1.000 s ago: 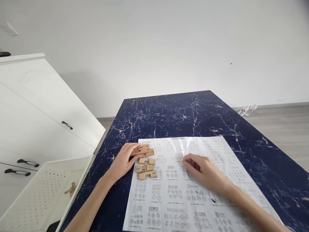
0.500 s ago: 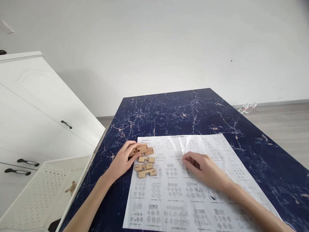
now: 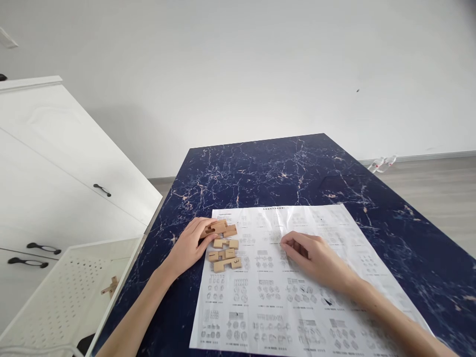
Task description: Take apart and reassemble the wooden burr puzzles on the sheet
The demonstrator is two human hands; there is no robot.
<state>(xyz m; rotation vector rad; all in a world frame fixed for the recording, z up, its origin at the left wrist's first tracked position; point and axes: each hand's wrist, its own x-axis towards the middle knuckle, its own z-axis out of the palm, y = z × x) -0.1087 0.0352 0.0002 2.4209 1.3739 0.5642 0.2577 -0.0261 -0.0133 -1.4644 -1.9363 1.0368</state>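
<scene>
My left hand [image 3: 191,242] rests at the left edge of a printed sheet [image 3: 267,277], with its fingers and thumb closed around a notched wooden puzzle piece [image 3: 216,228]. Another wooden piece [image 3: 230,230] sticks out against its right side. Just below, three more notched blocks lie in a short column: an upper one [image 3: 233,244], a middle one [image 3: 213,256] and a lower one [image 3: 218,267] bearing a dark mark. On the middle of the sheet lies my right hand [image 3: 310,253], fingers curled and thumb against the forefinger, with nothing visible in it.
The sheet, covered in small diagrams, lies on a dark blue marbled table [image 3: 256,173]. Left of the table stands a white cabinet [image 3: 74,163] with an open drawer [image 3: 55,297] that holds a wooden cross-shaped piece [image 3: 110,286]. A pale wall rises behind.
The view has shifted very slightly. Both hands keep almost the same place and pose, and the wooden pieces stay by my left hand.
</scene>
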